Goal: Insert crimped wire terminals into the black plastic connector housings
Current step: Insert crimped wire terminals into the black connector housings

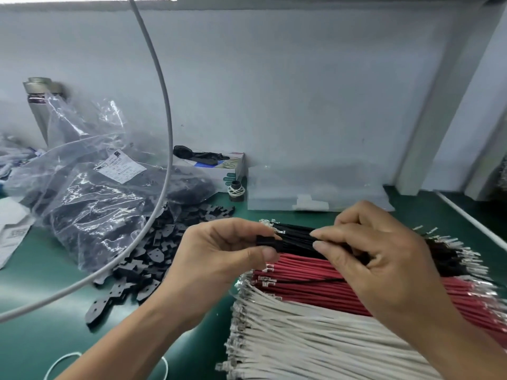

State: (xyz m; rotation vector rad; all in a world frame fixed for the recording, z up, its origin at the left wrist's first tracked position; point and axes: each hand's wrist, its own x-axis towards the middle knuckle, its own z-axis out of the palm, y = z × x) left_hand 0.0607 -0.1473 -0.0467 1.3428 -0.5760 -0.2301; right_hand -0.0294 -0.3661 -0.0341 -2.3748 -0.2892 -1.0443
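My left hand [219,252] pinches a small black connector housing [265,240] between thumb and fingers. My right hand [384,259] pinches a black wire [297,238] just right of the housing, the wire's end meeting the housing. Below the hands lie three bundles of crimped wires: black ones [444,250], red ones [301,272] and white ones [301,333], their metal terminals sticking out at both ends. Loose black housings [142,259] lie heaped on the green mat to the left.
A clear plastic bag [90,204] of black housings slumps at the left. A grey cable [164,111] arcs across the view. A small box [219,165], a black cap with rubber bands [236,191] and a clear flat bag [315,187] stand against the wall.
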